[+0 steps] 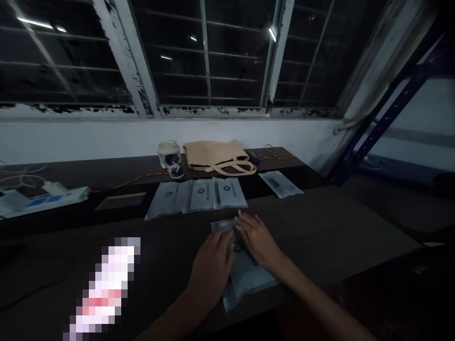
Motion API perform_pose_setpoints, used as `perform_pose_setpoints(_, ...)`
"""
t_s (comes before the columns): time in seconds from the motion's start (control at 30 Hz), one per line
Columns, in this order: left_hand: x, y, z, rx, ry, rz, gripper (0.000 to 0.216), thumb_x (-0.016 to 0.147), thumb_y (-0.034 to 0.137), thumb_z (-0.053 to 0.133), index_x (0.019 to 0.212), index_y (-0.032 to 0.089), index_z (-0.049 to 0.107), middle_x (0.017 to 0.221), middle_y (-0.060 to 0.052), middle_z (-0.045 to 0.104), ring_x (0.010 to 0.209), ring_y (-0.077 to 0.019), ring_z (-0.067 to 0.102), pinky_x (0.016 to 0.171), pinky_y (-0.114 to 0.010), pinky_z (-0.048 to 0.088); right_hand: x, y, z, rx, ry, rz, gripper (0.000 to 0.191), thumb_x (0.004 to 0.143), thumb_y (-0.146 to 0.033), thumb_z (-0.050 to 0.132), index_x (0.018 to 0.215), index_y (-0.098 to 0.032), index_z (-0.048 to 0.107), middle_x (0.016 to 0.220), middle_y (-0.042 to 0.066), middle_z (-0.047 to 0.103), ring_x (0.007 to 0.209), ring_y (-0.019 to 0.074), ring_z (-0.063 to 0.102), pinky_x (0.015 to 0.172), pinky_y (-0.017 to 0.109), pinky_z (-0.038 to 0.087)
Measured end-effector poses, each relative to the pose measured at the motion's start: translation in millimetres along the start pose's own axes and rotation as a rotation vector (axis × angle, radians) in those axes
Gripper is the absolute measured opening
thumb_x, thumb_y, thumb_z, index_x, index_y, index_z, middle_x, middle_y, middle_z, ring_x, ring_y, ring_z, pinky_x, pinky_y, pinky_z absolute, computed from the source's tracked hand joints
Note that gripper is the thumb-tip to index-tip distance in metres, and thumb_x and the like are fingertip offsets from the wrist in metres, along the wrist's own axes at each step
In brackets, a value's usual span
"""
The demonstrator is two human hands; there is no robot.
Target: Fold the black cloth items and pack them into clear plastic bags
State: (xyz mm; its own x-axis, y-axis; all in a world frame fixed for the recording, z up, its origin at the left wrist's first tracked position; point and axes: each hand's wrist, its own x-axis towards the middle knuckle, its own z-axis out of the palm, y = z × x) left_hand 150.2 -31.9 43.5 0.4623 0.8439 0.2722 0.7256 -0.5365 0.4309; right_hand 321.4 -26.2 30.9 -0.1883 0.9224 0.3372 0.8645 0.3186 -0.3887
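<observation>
A frosted plastic pouch [249, 274] with a dark round logo lies flat on the dark desk in front of me. My left hand [215, 258] rests over its left side, fingers stretched forward and slightly apart. Across its upper right part lies my right hand [258, 239], fingers extended toward the far edge. Both palms face down, hiding much of the pouch. Beyond them, three similar printed pouches lie in a row: a left one [167, 199], a middle one [201, 195] and a right one [230, 192]. Another pouch [280, 183], with something dark inside, lies apart to the right.
A paper cup [171, 161] with a lid stands at the back beside a beige tote bag [215, 154]. On the left are a white power strip [46, 201] with plugs and a pixelated bright patch [106, 289]. A blue metal rack [384, 113] stands at right.
</observation>
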Motion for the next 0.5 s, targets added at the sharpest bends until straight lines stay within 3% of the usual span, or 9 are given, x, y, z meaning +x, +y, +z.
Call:
perform_pose_setpoints(0.1,19,1,37,0.088,0.008,0.141,0.044,0.092,0.025,0.036,0.132,0.011,0.045,0.141,-0.016,0.043,0.133,-0.0288,0.035,0.107,-0.052,0.031,-20,5,7,-0.063,-0.084,0.044,0.043,0.097,-0.024,0.026,0.136,-0.017,0.041,0.142,0.01,0.041,0.132,0.02,0.037,0.11,0.051,0.024)
perform_pose_setpoints(0.2,22,-6,61,0.134,-0.027,0.166,0.048,0.094,0.03,0.031,0.136,0.008,0.04,0.142,-0.018,0.04,0.135,-0.0287,0.031,0.108,-0.054,0.029,-31,10,17,-0.102,-0.118,0.092,0.045,0.097,-0.026,0.024,0.139,-0.014,0.036,0.145,0.011,0.036,0.135,0.0223,0.03,0.109,0.055,0.021)
perform_pose_setpoints(0.5,15,-15,67,0.156,-0.051,0.158,0.048,0.093,0.029,0.034,0.136,0.01,0.041,0.142,-0.015,0.041,0.135,-0.0267,0.031,0.109,-0.052,0.028,-37,7,24,-0.122,-0.085,0.108,0.045,0.096,-0.024,0.026,0.139,-0.016,0.036,0.145,0.008,0.035,0.135,0.0221,0.03,0.11,0.056,0.017)
